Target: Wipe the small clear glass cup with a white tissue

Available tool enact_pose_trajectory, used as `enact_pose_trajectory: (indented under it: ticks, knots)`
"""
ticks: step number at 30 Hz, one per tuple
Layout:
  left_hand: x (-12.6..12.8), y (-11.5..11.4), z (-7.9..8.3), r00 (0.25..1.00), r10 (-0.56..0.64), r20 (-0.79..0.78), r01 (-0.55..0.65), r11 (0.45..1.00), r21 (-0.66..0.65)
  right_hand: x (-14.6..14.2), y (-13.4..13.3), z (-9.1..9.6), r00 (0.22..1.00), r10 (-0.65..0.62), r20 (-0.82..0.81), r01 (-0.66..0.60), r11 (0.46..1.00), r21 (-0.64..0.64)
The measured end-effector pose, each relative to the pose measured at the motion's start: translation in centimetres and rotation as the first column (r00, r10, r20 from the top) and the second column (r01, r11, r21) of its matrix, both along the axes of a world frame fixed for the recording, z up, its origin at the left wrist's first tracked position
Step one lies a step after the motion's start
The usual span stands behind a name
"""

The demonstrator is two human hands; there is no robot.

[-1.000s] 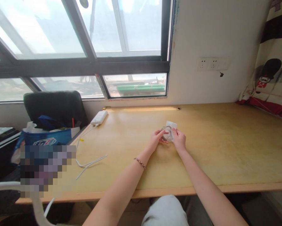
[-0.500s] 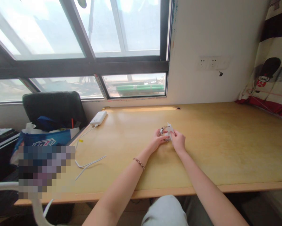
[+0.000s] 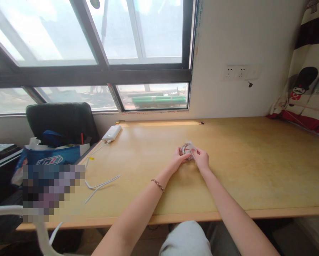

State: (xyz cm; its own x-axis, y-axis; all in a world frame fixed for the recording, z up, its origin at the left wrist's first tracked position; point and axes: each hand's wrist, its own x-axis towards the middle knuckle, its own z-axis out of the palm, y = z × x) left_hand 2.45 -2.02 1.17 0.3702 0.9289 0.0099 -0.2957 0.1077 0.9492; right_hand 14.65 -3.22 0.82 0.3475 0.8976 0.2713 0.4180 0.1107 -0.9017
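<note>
Both of my hands meet over the middle of the wooden desk (image 3: 255,167). Between them is a small clear packet with a white card and a coiled thing inside (image 3: 187,148). My left hand (image 3: 177,160) pinches its left side, with a bead bracelet on that wrist. My right hand (image 3: 201,158) pinches the right side, fingers curled over the packet. What the coil is I cannot make out.
A white power bank (image 3: 112,133) lies near the window with white cables (image 3: 101,185) trailing to the desk's left edge. A black chair (image 3: 60,122) holds a blue bag (image 3: 51,156) at the left. Wall sockets (image 3: 235,72) and a patterned cloth (image 3: 304,92) are at the right.
The packet, flat and further from me a second ago, is now folded up and drawn closer between both hands' fingers. The arms have hardly shifted.
</note>
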Motion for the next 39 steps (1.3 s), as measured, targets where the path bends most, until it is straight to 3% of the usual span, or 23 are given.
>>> enact_pose_trajectory:
  ticks: [5,9,12,15,19,23,26,31,35,39]
  knots:
    - [0.7,-0.7,-0.4,0.994,0.108,-0.025,-0.094,0.945,0.315,0.1,0.2,-0.3,0.997,-0.032,0.075,0.034,0.999,-0.021]
    - [0.7,-1.3,0.5,0.989,0.119,-0.089,-0.072,0.906,0.416,0.4,-0.2,0.2,0.973,-0.129,0.190,0.135,0.991,-0.015]
    - [0.5,-1.0,0.8,0.972,0.132,-0.194,-0.045,0.915,0.400,0.7,-0.6,0.8,0.944,-0.201,0.262,0.185,0.979,0.086]
    - [0.3,-0.3,0.5,0.968,0.054,-0.247,0.020,0.958,0.286,0.8,-1.0,1.2,0.908,-0.246,0.339,0.196,0.965,0.174]
    - [0.0,0.1,0.3,0.977,-0.103,-0.189,0.119,0.990,0.078,0.5,-1.2,1.3,0.910,-0.184,0.372,0.093,0.964,0.248]
    - [-0.2,0.0,0.4,0.984,-0.160,-0.083,0.161,0.987,-0.002,0.4,-1.1,1.4,0.949,-0.144,0.282,0.063,0.959,0.276]
    - [0.0,0.1,0.0,0.995,-0.092,-0.027,0.093,0.996,0.019,0.5,-0.8,1.3,0.960,-0.152,0.235,0.106,0.974,0.198]
    - [0.7,0.4,-1.1,0.995,0.100,0.010,-0.100,0.975,0.197,0.4,-0.2,0.6,0.969,-0.137,0.207,0.132,0.991,0.037]
    - [0.9,0.0,-0.6,0.999,0.033,-0.003,-0.031,0.964,0.262,0.5,-0.4,0.8,0.957,-0.176,0.230,0.162,0.984,0.078]
    - [0.2,-0.2,0.4,0.988,-0.053,-0.144,0.073,0.988,0.136,0.4,-1.1,1.4,0.930,-0.203,0.307,0.147,0.969,0.197]
